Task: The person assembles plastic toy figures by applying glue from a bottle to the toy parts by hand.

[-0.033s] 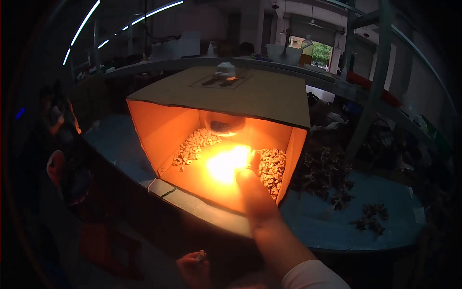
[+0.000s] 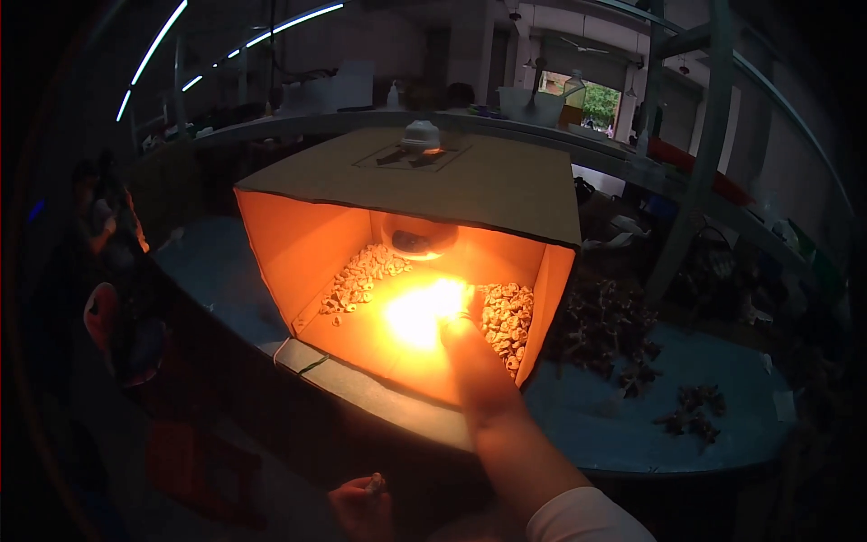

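Note:
My right arm reaches into an open-fronted cardboard box [image 2: 488, 185] lit orange from within. The fingers of my right hand [image 2: 459, 318] vanish in a white glare over the box floor, so whether they hold anything is hidden. Beside that hand lies a heap of small pale ring-like pieces [image 2: 508, 321] along the box's right wall. A second pile of such pieces [image 2: 363, 271] lies at the back left. Low in front of the box, my left hand [image 2: 357, 513] is closed, pinching one small pale piece [image 2: 375, 484] at its fingertips.
A rounded lamp [image 2: 420, 237] hangs inside the box, its white fitting [image 2: 421, 135] on top. Dark branched pieces [image 2: 605, 334] lie on the blue table [image 2: 578, 425] at right. A metal post [image 2: 700, 163] rises behind them. A red stool [image 2: 203, 470] stands lower left.
The whole view has shifted very slightly. Both hands stay in nearly the same places, the right inside the box and the left pinching the small piece.

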### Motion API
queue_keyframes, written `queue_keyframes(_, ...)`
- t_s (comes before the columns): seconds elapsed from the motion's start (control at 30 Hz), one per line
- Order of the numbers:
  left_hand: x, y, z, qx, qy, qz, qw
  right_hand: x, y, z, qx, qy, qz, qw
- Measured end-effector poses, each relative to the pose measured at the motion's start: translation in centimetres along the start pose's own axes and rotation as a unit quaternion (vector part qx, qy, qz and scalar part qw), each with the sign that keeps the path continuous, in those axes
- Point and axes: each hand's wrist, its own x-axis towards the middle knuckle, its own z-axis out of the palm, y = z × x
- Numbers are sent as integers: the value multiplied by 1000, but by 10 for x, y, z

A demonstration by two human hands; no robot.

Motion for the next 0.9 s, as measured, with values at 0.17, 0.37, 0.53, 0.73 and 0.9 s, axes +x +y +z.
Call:
queue_keyframes(0.17,0,-5,2,-17,-8,-23,1000,-31,38,-47,-175,-153,-57,971)
queue_keyframes(0.37,2,-8,25,-34,-52,-29,998,-24,31,0,-117,-64,-34,990)
queue_keyframes(0.53,-7,-1,27,-66,-73,-16,995,-46,27,35,-45,55,-43,997)
queue_keyframes(0.73,-19,9,26,-42,-80,-35,995,-103,38,-8,82,140,-96,982)
queue_keyframes(0.9,-19,-3,44,-22,-102,-55,993,-109,68,-4,87,179,-83,976)
